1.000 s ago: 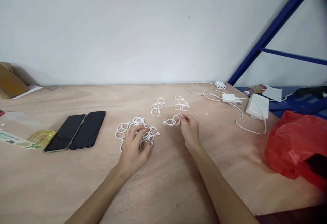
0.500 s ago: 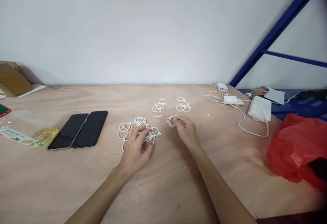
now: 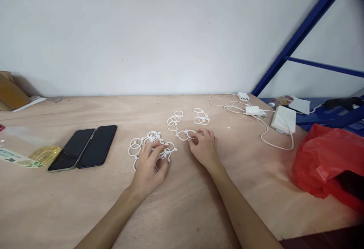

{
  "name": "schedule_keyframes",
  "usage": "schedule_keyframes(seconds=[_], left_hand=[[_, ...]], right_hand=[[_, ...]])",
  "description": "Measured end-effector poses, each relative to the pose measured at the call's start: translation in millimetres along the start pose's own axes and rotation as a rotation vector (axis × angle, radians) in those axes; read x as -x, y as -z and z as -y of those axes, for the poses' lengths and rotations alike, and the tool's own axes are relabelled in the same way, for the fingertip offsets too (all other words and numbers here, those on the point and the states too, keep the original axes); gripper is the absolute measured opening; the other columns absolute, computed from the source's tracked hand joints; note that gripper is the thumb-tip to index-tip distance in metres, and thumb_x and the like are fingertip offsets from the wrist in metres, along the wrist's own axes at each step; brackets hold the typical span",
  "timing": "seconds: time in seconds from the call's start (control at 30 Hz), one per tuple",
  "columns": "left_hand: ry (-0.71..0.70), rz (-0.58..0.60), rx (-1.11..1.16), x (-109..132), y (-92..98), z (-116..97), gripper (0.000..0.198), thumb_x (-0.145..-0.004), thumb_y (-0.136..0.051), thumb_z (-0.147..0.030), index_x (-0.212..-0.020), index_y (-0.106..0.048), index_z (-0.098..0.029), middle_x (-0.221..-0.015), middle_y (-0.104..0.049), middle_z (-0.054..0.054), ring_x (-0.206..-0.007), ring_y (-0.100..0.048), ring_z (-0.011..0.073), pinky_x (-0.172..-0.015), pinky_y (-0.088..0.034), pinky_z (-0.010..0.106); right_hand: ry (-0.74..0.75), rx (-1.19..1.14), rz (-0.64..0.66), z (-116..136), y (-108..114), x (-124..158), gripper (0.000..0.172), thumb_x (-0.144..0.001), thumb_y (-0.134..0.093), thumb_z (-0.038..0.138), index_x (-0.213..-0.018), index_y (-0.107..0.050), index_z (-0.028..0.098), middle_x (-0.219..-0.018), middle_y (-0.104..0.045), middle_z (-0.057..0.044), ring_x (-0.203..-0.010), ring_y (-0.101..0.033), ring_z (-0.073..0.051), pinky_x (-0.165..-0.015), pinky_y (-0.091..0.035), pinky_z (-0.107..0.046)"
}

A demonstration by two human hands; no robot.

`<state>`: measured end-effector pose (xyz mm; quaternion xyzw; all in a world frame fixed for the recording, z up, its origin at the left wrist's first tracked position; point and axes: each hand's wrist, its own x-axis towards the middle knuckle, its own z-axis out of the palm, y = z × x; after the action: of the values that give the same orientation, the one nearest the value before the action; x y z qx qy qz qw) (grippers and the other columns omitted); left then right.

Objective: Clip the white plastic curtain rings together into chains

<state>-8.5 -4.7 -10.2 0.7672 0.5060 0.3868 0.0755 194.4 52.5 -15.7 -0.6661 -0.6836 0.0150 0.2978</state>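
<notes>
Several white plastic curtain rings with small eyelets lie in a loose pile (image 3: 135, 147) left of centre on the table. My left hand (image 3: 149, 165) rests over this pile, thumb and fingers curved but apart, touching rings and partly covering them. To its right, my right hand (image 3: 204, 146) has thumb and forefinger at the edge of a curtain ring (image 3: 186, 131) that lies against another ring (image 3: 179, 139). Its other fingers are curled. Just beyond are a small group of rings (image 3: 172, 119) and a second group (image 3: 201, 120) to its right.
Two dark phones (image 3: 98, 146) lie side by side at the left, next to a clear package (image 3: 25, 146). A cardboard box (image 3: 13, 93) stands at the back left. White chargers (image 3: 252, 110) with cables (image 3: 265, 135) and a red plastic bag (image 3: 321, 158) are on the right.
My right hand has set its curtain ring down flat among the rings near the left far group. The left hand stays over the pile. The view has shifted slightly.
</notes>
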Motion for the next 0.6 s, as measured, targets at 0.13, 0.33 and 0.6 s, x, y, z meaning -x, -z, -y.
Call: schedule_keyframes(seconds=[0.13, 0.33, 0.6], left_hand=[[0.010, 0.006, 0.002, 0.6, -0.3, 0.5, 0.031, -0.082, -0.053, -0.017, -0.112, -0.057, -0.022, -0.115, -0.053, 0.009, -0.110, -0.049, 0.0250, -0.093, -0.046, 0.043], [-0.001, 0.005, -0.006, 0.3, 0.1, 0.1, 0.029, -0.082, -0.054, -0.019, -0.111, -0.058, -0.021, -0.115, -0.054, 0.009, -0.110, -0.050, 0.0252, -0.093, -0.046, 0.043], [0.121, -0.045, 0.107, -2.4, 2.4, -4.5, 0.042, -0.084, -0.058, -0.033, -0.122, -0.051, -0.019, -0.113, -0.061, 0.010, -0.106, -0.056, 0.0246, -0.092, -0.045, 0.041]], right_hand=[[0.004, 0.019, -0.095, -0.3, 3.6, -1.9, 0.010, -0.079, -0.059, 0.023, -0.077, -0.068, 0.021, -0.096, -0.060, -0.010, -0.095, -0.048, -0.025, -0.080, -0.036, -0.038], [-0.159, -0.068, -0.257, -9.7, 8.7, -9.8, 0.014, -0.078, -0.057, 0.023, -0.079, -0.070, 0.018, -0.087, -0.059, -0.010, -0.091, -0.049, -0.027, -0.081, -0.038, -0.040], [-0.136, -1.218, 0.394, 35.3, 22.0, 4.3, 0.015, -0.072, -0.071, 0.034, -0.078, -0.069, 0.020, -0.080, -0.067, -0.002, -0.080, -0.060, -0.019, -0.077, -0.045, -0.033]])
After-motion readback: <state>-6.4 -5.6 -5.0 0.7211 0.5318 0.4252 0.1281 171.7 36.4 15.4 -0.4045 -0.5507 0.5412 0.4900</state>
